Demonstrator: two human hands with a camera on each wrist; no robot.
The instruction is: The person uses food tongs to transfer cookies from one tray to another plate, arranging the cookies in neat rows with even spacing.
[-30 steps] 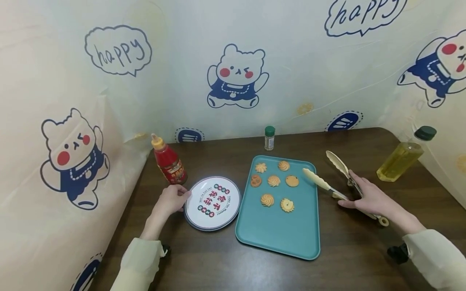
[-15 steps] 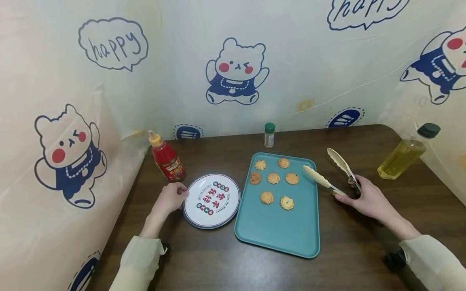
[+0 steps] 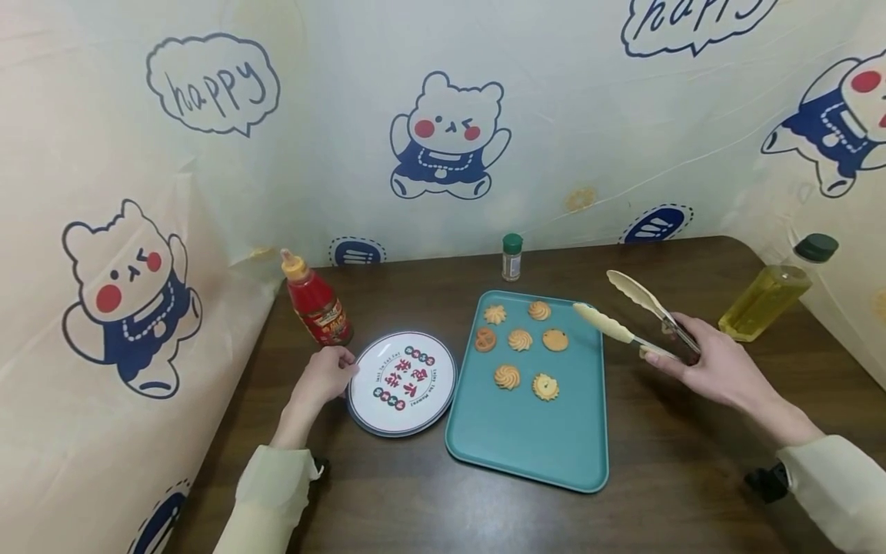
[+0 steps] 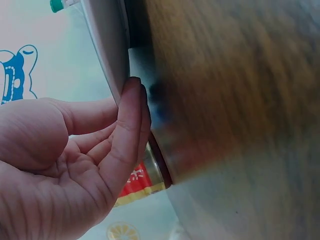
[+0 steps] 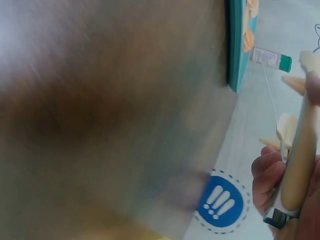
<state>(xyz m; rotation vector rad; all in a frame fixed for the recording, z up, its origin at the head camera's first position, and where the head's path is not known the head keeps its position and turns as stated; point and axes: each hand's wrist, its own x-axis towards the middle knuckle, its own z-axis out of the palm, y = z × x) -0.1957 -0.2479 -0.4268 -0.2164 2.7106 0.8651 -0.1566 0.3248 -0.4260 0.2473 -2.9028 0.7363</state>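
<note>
My left hand [image 3: 321, 381] pinches the left rim of a round white plate [image 3: 434, 412] with a blue edge and red lettering. In the left wrist view the thumb lies on one face of the plate [image 4: 106, 47] and the fingers on the other. My right hand [image 3: 723, 368] grips metal tongs [image 3: 609, 326] with cream-coloured tips. The tips are spread apart, and one overlaps the right edge of a teal tray [image 3: 522, 454] in the head view. Several cookies [image 3: 521, 340] lie over the tray's upper part. In the right wrist view the tongs' handle [image 5: 299, 172] crosses the fingers.
A red sauce bottle [image 3: 320, 312] with a yellow cap stands just beyond my left hand. Behind the tray is a small green-capped shaker [image 3: 511, 258]. An oil bottle [image 3: 764, 300] stands right of my right hand. A patterned sheet [image 3: 332, 154] hangs along the dark table's back.
My right hand has raised the tongs off the table, and their tips have shifted slightly left towards the tray. My left hand stays at the plate's rim. The head view has tilted slightly.
</note>
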